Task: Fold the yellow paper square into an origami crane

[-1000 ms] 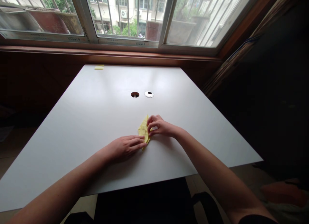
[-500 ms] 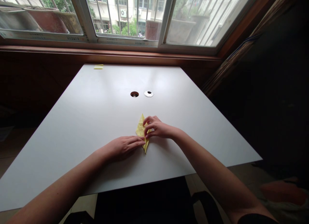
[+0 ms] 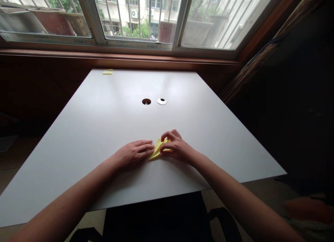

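Note:
A folded piece of yellow paper [image 3: 157,150] lies slantwise near the front of the white table, its narrow point aimed toward me and to the left. My right hand [image 3: 177,146] comes over it from the right, with curled fingers gripping its right part and hiding much of it. On the other side, my left hand [image 3: 137,151] rests low over the table. Its fingers are stretched out, with the tips touching the paper's left edge. The left thumb is hidden.
The white table [image 3: 104,110] has a round hole [image 3: 146,102] and a round metal-rimmed grommet [image 3: 161,101] beyond my hands. A small yellow paper pad [image 3: 108,72] sits at the far left edge. Behind the table is a barred window [image 3: 141,16]; a dark curtain [image 3: 263,54] hangs right.
The paper has turned from pointing straight at me to a slant, and more of it is now covered. My right hand has shifted slightly right and nearer; the left fingers have moved slightly back.

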### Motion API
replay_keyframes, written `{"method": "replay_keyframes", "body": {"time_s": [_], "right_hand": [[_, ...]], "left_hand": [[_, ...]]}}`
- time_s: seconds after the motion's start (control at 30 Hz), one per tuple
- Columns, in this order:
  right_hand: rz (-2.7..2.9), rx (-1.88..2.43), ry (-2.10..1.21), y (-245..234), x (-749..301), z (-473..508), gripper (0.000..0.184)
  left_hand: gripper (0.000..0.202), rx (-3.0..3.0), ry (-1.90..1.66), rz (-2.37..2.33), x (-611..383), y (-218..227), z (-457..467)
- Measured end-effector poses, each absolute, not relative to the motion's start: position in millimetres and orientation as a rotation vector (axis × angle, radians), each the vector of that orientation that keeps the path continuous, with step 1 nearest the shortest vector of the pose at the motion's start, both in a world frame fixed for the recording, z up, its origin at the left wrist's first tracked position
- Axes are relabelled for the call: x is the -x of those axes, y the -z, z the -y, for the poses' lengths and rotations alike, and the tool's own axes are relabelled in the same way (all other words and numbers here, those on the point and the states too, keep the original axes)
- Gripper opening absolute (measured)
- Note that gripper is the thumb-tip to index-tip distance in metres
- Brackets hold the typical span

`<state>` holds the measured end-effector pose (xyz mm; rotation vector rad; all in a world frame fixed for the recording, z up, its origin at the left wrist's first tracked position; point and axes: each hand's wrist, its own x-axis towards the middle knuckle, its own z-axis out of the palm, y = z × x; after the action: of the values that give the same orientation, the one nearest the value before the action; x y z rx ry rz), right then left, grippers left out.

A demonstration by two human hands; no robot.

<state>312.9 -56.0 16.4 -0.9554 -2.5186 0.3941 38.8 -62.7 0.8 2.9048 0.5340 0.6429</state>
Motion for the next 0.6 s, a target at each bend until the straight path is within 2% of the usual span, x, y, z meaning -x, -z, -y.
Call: {"method": "replay_keyframes", "body": {"time_s": [0.2,0.6], "right_hand": [[2.599,0.756,-0.555,-16,-304,58,0.014],[2.430,0.865,-0.700,-11,-296,59,0.009]], "left_hand": [[0.034,-2.874,-0.646,-0.490,-40,-3,63],[0.019,-2.715,-0.637,-0.547,-39,-5,68]]}}
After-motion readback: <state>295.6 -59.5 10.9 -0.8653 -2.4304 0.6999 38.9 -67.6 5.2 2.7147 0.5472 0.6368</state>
